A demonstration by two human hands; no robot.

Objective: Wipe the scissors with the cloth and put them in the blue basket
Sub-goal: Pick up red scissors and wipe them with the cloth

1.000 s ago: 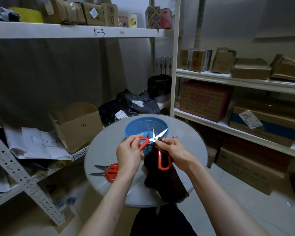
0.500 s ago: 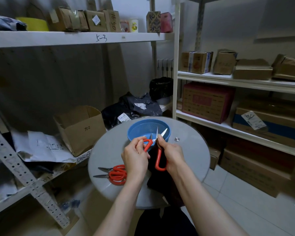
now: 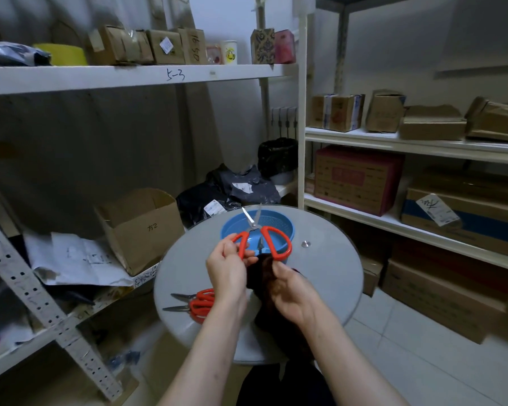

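My left hand (image 3: 228,268) grips the left loop of a pair of red-handled scissors (image 3: 266,237). Their blades point up and away, spread apart over the blue basket (image 3: 285,227). My right hand (image 3: 295,291) clutches a dark cloth (image 3: 261,273) just below the scissors' handles; the cloth hangs down over the round table's front edge. Two more red-handled scissors (image 3: 198,303) lie on the round grey table (image 3: 329,276) to the left of my left forearm, blades pointing left. The basket stands at the table's far side.
White shelves with cardboard boxes (image 3: 358,178) run along the right. An open box (image 3: 143,227) and papers sit on the left shelf, close to the table's rim. Dark bags (image 3: 232,189) lie behind the basket. A small metal stud (image 3: 305,244) shows on the tabletop.
The scissors have swung so both handles face me and the blades point away. My right hand has left the handle and now holds only the cloth below.
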